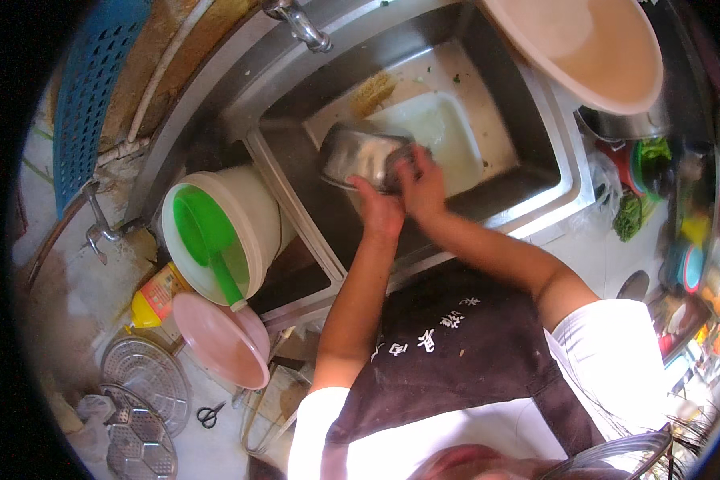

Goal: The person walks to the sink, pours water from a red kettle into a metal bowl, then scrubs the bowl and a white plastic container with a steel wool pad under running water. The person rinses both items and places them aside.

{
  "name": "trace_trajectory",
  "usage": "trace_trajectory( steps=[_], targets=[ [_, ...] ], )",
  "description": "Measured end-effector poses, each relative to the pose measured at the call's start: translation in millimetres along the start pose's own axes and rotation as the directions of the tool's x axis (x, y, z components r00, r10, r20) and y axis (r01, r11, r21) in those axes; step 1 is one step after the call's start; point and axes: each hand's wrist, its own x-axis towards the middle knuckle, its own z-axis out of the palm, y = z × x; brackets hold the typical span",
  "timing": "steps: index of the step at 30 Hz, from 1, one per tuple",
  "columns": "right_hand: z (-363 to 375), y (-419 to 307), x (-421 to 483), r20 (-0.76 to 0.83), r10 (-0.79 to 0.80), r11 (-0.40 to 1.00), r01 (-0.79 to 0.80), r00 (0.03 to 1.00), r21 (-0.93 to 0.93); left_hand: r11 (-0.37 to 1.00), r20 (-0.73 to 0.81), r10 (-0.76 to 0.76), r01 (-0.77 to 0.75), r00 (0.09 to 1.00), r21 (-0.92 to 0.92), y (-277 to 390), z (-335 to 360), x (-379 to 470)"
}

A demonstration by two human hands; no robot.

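Over the stainless steel sink (498, 120), my left hand (381, 207) grips a rectangular metal container (357, 153) near its lower rim, thumb on the metal. My right hand (421, 186) is closed around a dark, blurred scouring pad (399, 168), pressed to the container's right end. Below them in the basin is a white rectangular tub (453, 138) with cloudy water. A tan sponge-like clump (374, 93) lies beside the tub. Small green scraps are scattered on the basin floor.
A white bucket (264, 210) with a green dipper (207, 234) stands at the left, near a pink basin (222, 345) and a yellow bottle (156, 300). A large pale basin (600, 48) overhangs the sink's right corner. A faucet (306, 27) juts over the rim. Scissors (210, 415) lie lower left.
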Motion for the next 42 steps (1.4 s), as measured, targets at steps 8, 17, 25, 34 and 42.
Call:
trace_trajectory(
  steps=[8,17,25,34,42],
  targets=[
    [-22,91,69,0.509,0.617,0.295,-0.776,0.600,0.558,1.000,0.189,-0.021,0.020,0.982,0.003,-6,-40,-22],
    [-21,41,141,0.607,0.249,0.956,-0.293,0.754,-0.029,-0.166,0.277,0.362,-0.230,0.890,0.959,67,-48,2],
    [9,-15,30,0.294,-0.547,0.704,0.621,0.784,-0.345,-0.206,0.274,0.474,-0.198,0.837,0.958,45,-69,65],
    [4,182,134,0.309,-0.353,0.731,0.466,0.883,-0.498,0.121,0.009,0.715,-0.136,0.699,0.983,3,-124,16],
    [-20,24,93,0.573,0.087,0.967,-0.209,0.815,0.149,0.091,0.141,0.586,-0.238,0.798,0.967,43,-84,46]
  ],
)
